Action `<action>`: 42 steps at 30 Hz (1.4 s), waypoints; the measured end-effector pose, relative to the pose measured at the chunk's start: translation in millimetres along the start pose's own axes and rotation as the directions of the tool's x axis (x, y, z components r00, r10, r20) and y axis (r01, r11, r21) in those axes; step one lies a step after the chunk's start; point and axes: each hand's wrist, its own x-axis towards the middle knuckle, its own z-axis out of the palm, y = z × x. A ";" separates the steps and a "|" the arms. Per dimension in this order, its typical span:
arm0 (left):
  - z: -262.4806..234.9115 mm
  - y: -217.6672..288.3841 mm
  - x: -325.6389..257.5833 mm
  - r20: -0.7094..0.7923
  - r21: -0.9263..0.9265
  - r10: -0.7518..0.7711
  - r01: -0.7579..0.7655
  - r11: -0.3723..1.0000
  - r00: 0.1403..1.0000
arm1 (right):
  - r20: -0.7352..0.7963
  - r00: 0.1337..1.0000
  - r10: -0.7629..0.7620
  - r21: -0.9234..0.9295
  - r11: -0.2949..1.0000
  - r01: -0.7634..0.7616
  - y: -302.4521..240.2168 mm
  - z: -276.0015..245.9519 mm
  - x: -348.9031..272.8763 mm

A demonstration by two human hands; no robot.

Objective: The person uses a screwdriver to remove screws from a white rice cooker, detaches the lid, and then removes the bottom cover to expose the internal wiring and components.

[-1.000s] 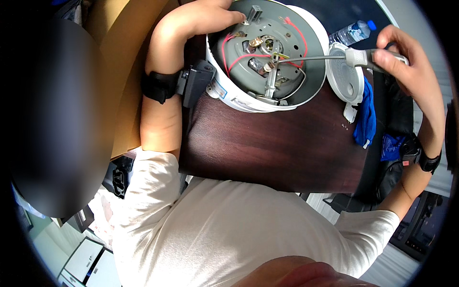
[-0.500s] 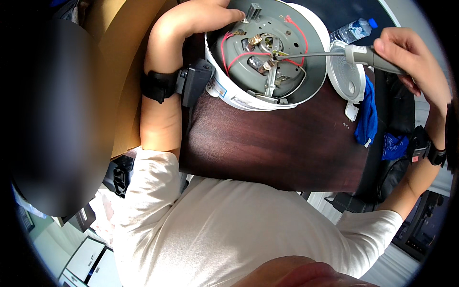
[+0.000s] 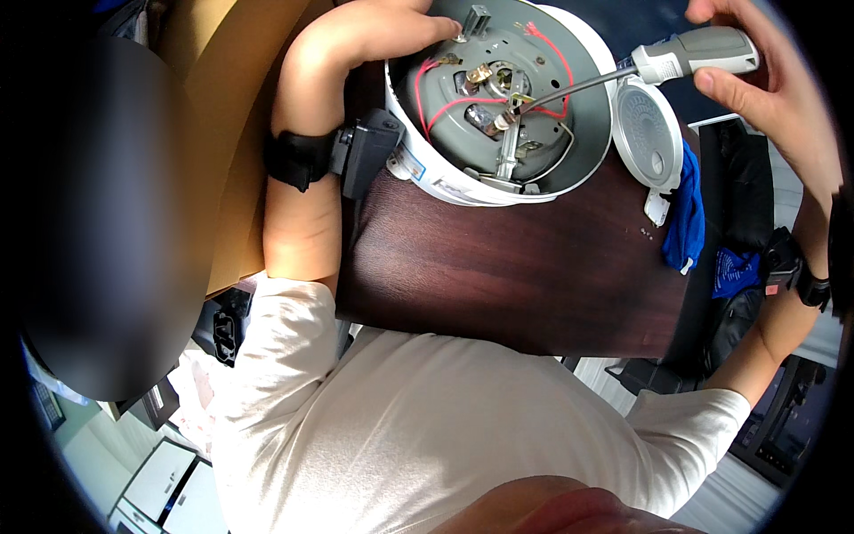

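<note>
A white round appliance housing [image 3: 436, 182], like a rice cooker body, stands with its grey metal inside showing. Red wires [image 3: 567, 76] and a metal crossbar [image 3: 509, 151] are in it. My left hand [image 3: 382, 31] lies over the rim, one digit stretched to a small metal bracket [image 3: 478, 20]; its other fingers are partly cut off. In my right hand [image 3: 769, 89] is a grey-handled screwdriver [image 3: 685, 55], held loosely, with the thumb against the handle and the forefinger raised off it. The shaft slants down left, its tip at a fitting [image 3: 500, 123] by the crossbar.
A grey vented round cover [image 3: 645, 129] lies against the housing's right side. Beside it are a blue cloth [image 3: 685, 214] and tiny bits on the dark wooden table [image 3: 498, 267]. A cardboard box [image 3: 240, 133] rises along the left.
The screwdriver's handle has swung up and left, so its shaft is steeper. My right hand has loosened from a closed grip, its fingers spreading. My left hand stays in place.
</note>
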 end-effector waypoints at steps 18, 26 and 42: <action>-1.2 -0.6 -0.7 0.002 0.010 -0.026 0.026 1.000 1.000 | -0.006 1.000 -0.008 -0.010 1.000 0.008 -2.1 -1.5 5.7; -1.8 -1.4 -2.7 -0.009 0.015 -0.024 0.024 1.000 1.000 | -0.044 0.998 -0.045 -0.021 0.999 0.044 -1.7 3.4 1.9; -1.2 0.9 -3.2 -0.004 0.001 -0.031 0.031 1.000 1.000 | -0.233 0.967 -0.102 0.006 0.994 0.107 0.5 8.3 -23.4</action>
